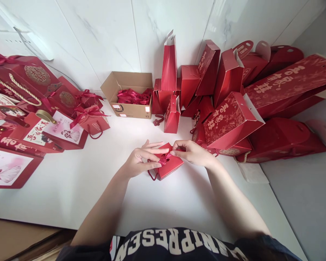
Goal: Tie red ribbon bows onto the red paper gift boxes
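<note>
A small red gift box (172, 167) lies on the white table in front of me, with a twisted red cord handle (153, 176) looping out at its left. Across its top runs a shiny magenta-red ribbon (165, 158). My left hand (142, 158) comes from the left, thumb and index finger pinching the ribbon while the other fingers stretch over the box. From the right, my right hand (188, 152) grips the ribbon between thumb and bent fingers near the box's far edge. Part of the box and ribbon is hidden under both hands.
Behind stands an open cardboard box (133, 111) of red ribbons (134, 96). A small upright red box (172, 117) is nearby. Red boxes (230, 121) crowd the right side. Finished-looking gift bags (93, 121) and boxes fill the left, against the marbled wall (108, 36).
</note>
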The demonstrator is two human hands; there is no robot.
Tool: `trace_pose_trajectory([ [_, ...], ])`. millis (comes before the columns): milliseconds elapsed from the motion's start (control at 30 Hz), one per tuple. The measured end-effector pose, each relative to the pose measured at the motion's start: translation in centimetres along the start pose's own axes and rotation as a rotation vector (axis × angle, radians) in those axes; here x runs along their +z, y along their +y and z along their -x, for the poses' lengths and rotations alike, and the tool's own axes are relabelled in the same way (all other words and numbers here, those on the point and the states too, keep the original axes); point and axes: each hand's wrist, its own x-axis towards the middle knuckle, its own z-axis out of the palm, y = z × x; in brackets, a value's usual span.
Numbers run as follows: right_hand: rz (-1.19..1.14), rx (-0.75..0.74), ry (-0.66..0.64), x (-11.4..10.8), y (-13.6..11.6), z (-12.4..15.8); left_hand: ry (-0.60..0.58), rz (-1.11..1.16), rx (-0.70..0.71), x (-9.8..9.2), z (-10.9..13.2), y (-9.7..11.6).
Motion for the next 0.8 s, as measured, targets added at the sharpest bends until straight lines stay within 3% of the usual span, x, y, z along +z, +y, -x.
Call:
trace_pose_trajectory([
  [367,0.027,0.004,-0.002,0.1,-0.1,0.0,0.304,-0.036,-0.195,2.1,-0.8,-1.7],
  [800,0.055,-0.047,0.009,0.0,-0.1,0.1,0.287,0.051,-0.283,1.8,-1.0,-0.7],
])
